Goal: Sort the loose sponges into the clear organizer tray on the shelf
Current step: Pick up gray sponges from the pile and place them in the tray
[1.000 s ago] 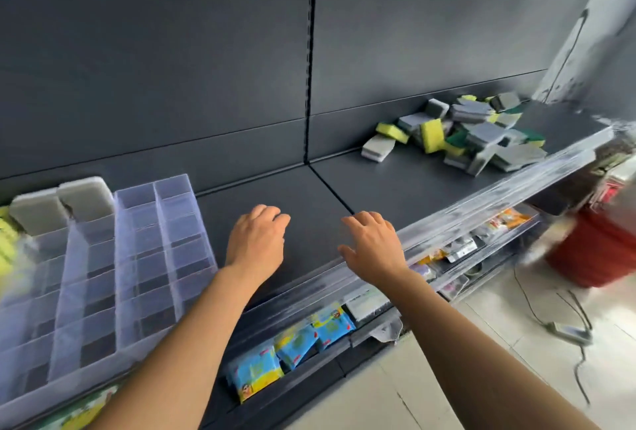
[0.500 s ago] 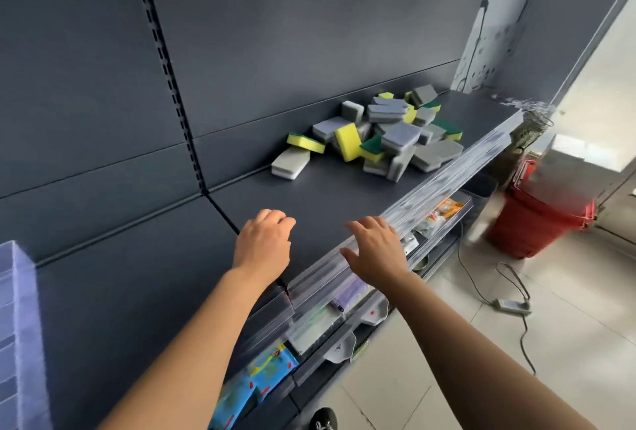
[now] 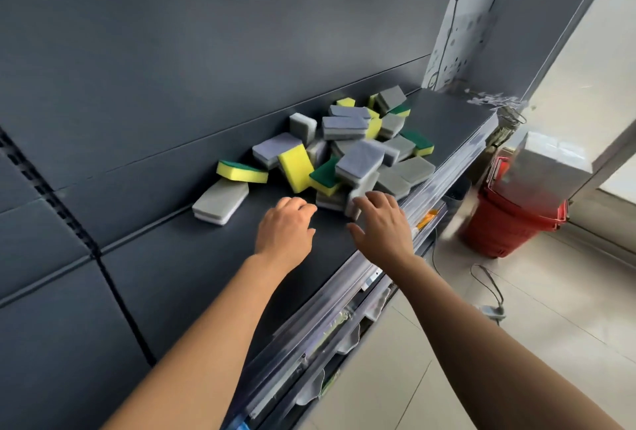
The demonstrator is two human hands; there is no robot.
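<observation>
- Twenty or so sponges [image 3: 359, 159] heaped on the dark shelf [image 3: 206, 275] against its back panel; exact count hidden by the overlap. Mostly grey, several yellow with green backs.
- One grey sponge [image 3: 220, 202] flat at the left end of the heap, long axis roughly parallel to the back panel.
- One yellow-and-green sponge [image 3: 242, 171] just behind it, green face up, long axis also along the shelf.
- One yellow sponge [image 3: 296, 168] standing on edge, tilted, broad face toward the camera.
- Two hands over the shelf at the heap's near edge: left hand [image 3: 285, 228] with fingers loosely curled, holding nothing; right hand [image 3: 380, 223] spread, fingertips at a blurred grey piece, contact unclear.
- One stack of red baskets [image 3: 506, 223] on the tiled floor [image 3: 447, 343], a pale box [image 3: 547, 161] on top.
</observation>
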